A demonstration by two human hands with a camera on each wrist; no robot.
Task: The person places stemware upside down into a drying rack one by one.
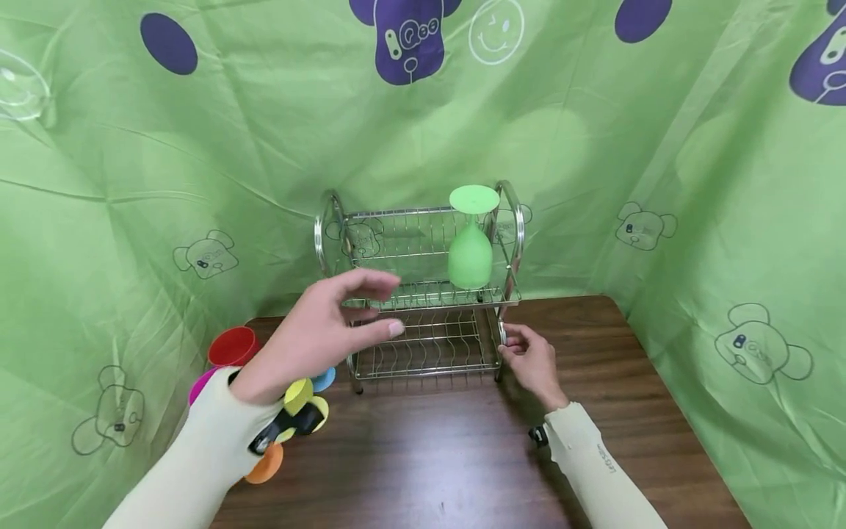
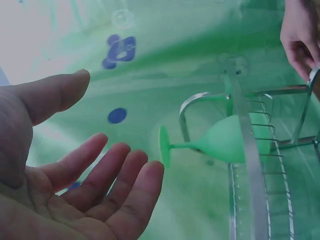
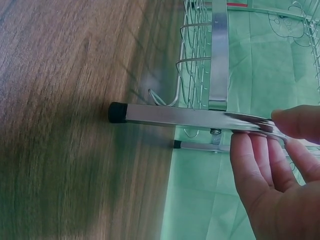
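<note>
Left hand [image 1: 320, 319] hovers before the wire rack [image 1: 520, 228], thumb and fingers apart, holding nothing; right hand [image 1: 532, 361] pinches its right side. Green goblet [image 1: 471, 255] upside down, upper tier, right end. Risk: a tug there could rock and topple it.

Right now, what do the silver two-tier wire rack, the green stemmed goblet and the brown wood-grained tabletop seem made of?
Silver wire rack: metal, probably chromed or polished, given its bright reflections. Green goblet: likely plastic, matte, from its dull, even colour. Brown tabletop: wood or laminate, lightly glossy where light reflects; the grain leaves both possible.
</note>
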